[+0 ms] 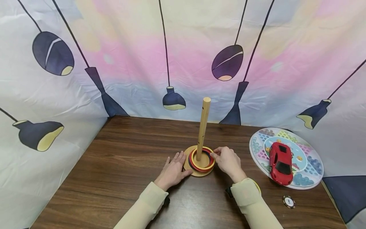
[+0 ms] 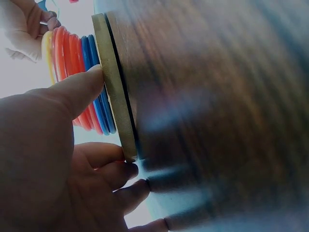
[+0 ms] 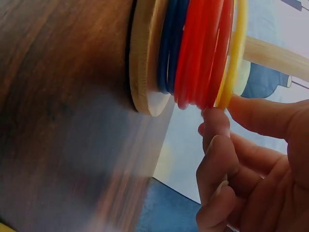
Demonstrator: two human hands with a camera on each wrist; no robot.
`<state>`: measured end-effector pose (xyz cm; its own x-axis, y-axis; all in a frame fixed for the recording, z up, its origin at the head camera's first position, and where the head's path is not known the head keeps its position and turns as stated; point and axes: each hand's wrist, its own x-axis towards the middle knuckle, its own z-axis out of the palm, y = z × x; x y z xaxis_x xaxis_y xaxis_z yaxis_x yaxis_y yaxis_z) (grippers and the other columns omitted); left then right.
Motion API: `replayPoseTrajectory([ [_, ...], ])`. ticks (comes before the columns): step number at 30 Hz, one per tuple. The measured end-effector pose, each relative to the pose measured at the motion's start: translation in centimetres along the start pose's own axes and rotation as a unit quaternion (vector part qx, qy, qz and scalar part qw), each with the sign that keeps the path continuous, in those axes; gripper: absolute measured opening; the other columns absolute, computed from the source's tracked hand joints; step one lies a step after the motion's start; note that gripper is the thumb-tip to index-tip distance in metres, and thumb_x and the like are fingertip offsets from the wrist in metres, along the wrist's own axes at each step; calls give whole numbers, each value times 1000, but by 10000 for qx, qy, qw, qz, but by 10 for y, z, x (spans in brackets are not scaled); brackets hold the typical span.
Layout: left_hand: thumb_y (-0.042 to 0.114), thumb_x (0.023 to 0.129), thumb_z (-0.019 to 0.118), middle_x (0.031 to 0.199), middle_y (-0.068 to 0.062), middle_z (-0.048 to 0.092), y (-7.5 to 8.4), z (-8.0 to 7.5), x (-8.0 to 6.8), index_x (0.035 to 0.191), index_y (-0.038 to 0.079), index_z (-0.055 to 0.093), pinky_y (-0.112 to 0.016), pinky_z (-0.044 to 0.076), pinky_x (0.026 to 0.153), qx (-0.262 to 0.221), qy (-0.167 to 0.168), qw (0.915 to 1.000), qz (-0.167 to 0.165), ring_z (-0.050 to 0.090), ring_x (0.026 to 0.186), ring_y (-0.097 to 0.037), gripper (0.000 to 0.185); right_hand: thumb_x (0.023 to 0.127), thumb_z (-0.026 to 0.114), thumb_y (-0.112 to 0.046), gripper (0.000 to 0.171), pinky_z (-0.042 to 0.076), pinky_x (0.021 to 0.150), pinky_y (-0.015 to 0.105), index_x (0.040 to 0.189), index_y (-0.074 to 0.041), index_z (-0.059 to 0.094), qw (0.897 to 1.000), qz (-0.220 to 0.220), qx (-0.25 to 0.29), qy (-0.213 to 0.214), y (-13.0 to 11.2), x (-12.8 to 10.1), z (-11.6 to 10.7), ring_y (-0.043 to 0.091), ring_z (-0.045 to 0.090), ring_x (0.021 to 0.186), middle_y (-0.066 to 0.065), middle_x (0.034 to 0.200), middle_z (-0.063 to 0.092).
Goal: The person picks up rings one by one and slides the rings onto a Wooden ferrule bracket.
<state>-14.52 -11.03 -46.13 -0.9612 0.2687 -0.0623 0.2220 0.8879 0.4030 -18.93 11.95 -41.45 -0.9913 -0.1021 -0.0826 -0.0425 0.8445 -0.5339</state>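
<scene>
In the head view, a wooden peg rises from a round wooden base on the table. Stacked around its foot are blue rings, several red rings above them, and a yellow ring on top. My left hand rests against the base's left side, its thumb at the front edge and its fingers extended along the side and down to the table. From the right, my right hand pinches the yellow ring's edge between thumb and index finger.
A round, colourfully printed board lies at the right, with a red toy car on it. Nearer me is a poker chip. A yellow curved edge shows beside my right sleeve. A printed cloth hangs behind the table.
</scene>
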Motion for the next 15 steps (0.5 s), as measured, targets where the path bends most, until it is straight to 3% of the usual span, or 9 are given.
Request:
replayPoseTrajectory([
  [7,53,93,58,156,-16,28,0,0,1,149,-1,35,-61,18,112,-1,-9,10000,-5,23,145,-31,81,92,66,-39,32,41,52,33,110,-13,73,9998,-19,-190,-87,2,-2,1,16,55,59,-4,69,66],
  [15,53,93,57,156,-16,27,0,1,1,149,-1,34,-61,18,112,-15,-33,10000,-2,22,145,-30,81,92,64,-44,45,41,54,36,121,-9,67,9989,116,-437,-84,10,-19,-11,20,54,60,2,71,63],
])
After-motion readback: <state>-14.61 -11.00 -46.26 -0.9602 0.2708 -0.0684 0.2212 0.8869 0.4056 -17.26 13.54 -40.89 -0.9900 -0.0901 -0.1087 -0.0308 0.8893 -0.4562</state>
